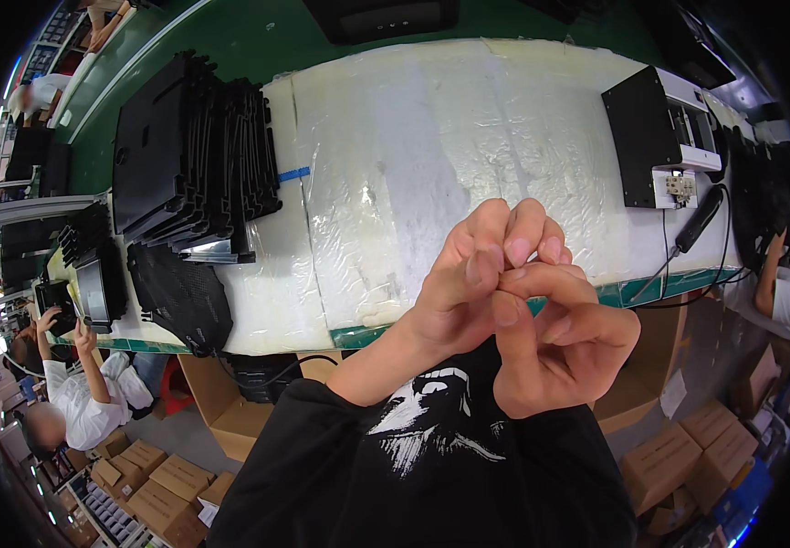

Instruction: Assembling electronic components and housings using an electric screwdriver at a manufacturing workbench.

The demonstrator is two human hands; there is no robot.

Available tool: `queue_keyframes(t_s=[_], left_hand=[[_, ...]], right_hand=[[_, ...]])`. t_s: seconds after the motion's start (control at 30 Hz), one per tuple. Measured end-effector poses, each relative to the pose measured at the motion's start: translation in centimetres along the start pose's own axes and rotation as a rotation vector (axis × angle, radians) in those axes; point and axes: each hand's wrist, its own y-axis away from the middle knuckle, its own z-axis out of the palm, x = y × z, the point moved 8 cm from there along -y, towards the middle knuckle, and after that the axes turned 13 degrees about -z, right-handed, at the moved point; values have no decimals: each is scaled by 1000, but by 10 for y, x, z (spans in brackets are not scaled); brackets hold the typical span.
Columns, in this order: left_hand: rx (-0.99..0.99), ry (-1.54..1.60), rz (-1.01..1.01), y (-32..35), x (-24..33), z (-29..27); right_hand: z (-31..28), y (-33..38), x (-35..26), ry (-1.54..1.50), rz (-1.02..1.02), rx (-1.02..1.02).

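While both hands meet in front of the chest, no part is in them, so the work on the table looks paused or not begun.

Left hand: left hand [472, 274] is curled, fingers bent inward, its fingertips pressed against the other hand; it grasps nothing that I can make out.

Right hand: right hand [559, 342] is loosely clenched, index finger hooked over toward the left fingertips; whether something tiny sits between the fingers cannot be told.

Hands' place: raised over the near edge of the table [395, 164], above the black printed shirt [431, 429], clear of every part.

Nearest things: stack of black panels [189, 160] lies well to the left on the white wrapped surface; black mesh piece [180, 297] rests by the near left edge.

Right side: black-and-white unit [659, 137] stands at the far right, with a corded handheld tool [698, 219] just below it, untouched.

Middle of table: bare wrapped padding, nothing laid out for work.

Progress, as judged: panels remain stacked, tool lies idle; no piece appears assembled or in hand, so nearly all remains.

Around: cardboard boxes [157, 479] on the floor; another person [84, 393] works at lower left.
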Motion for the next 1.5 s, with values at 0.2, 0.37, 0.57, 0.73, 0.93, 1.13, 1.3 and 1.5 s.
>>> queue_keyframes(t_s=[0.2, 0.37, 0.57, 0.73, 0.93, 1.13, 1.3, 1.5], left_hand=[[83, -31, -3, 0, 0, -5], [106, -33, -18, 1, -1, -7], [99, -20, -32, 2, -2, -8], [60, 29, -33, 2, -4, -6], [-28, 96, -62, 0, -7, -2], [-118, 148, -26, -2, -5, 4], [-140, 134, 13, -1, -3, 10], [-108, 32, -9, 2, -3, 9]], right_hand=[[-7, 4, 5, 28, 31, 87], [-9, 5, 7, 34, 37, 107], [-9, 5, 10, 44, 53, 70], [-8, 7, 11, -10, 62, 130], [-3, 0, 2, 19, 14, 115], [7, -6, -2, 8, 2, 131], [14, -15, -5, -26, 4, 105], [13, -11, -4, -56, 67, 191]])
